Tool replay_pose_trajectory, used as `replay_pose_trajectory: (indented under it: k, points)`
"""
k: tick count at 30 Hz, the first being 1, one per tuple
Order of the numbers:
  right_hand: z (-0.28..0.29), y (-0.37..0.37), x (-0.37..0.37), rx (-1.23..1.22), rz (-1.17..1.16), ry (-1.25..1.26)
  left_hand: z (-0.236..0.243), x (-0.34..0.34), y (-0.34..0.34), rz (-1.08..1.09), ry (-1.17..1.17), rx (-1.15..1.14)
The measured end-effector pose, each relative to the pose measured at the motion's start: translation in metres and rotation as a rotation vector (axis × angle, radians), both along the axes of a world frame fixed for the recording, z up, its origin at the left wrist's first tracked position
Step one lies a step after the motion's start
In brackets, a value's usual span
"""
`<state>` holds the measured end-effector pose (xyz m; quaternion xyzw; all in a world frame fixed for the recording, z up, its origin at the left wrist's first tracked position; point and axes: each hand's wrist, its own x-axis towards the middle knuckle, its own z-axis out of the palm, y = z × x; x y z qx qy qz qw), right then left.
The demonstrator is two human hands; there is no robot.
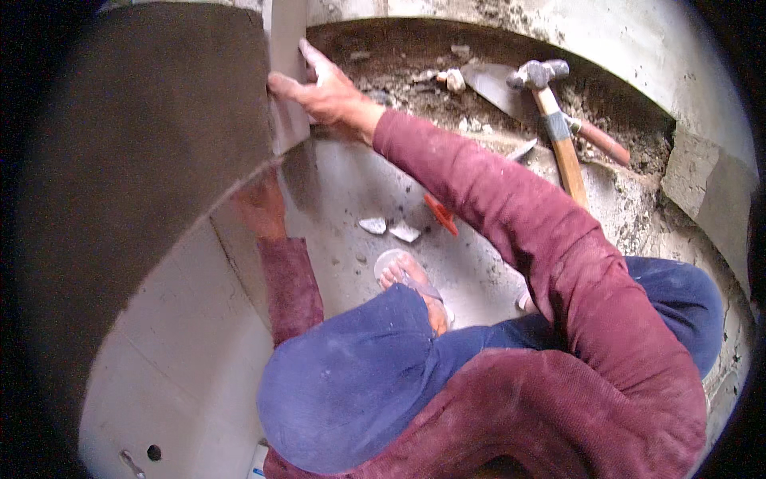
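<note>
My right hand (335, 94) reaches up and grips a narrow, flat, light grey-beige strip (289, 36). The thumb lies across its face and the fingers bend round its right side. Along its left side, the strip meets a large dark brown flat panel (152, 120). Lower down, my left hand (263, 206) is at the panel's bottom edge, close below the strip's lower end. Shadow and the edge hide its fingertips, so its hold does not show.
A ball-peen hammer (565, 156) and a pointed trowel (499, 88) lie on rubble (399, 80) in a recess at the upper right. White chips (404, 232) and a red object (441, 214) lie on the floor near my sandalled foot (411, 275). A pale wall (175, 343) stands at left.
</note>
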<state>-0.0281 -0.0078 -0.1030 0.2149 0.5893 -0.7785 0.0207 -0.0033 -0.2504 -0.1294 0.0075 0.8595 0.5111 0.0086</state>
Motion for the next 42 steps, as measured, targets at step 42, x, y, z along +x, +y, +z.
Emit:
replay_pose_trajectory:
  k: [42]
  points:
    - [0.049,0.010,0.010,-0.460,0.146,-0.122,0.079,0.004,0.140,0.195,0.360,0.074]
